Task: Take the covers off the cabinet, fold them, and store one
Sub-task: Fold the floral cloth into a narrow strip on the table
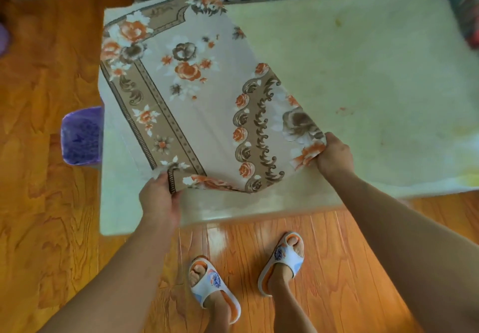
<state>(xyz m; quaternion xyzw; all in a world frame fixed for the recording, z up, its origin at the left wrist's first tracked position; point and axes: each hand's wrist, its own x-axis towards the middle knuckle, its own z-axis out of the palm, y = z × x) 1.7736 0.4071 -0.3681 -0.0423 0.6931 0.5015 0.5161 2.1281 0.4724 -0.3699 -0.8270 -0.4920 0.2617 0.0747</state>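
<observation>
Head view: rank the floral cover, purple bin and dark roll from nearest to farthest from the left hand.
From the left hand:
1. Floral cover, gripped by it at the near edge.
2. Purple bin, on the floor to the left.
3. Dark roll, far right corner.

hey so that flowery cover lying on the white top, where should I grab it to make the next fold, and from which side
Grip the floral cover at its two near corners, coming from the near edge of the white top. The left hand and right hand already pinch those corners, and the rest of the cloth lies flat, stretching away from the person, so lifting that near edge and carrying it to the far end would likely halve it neatly.
</observation>
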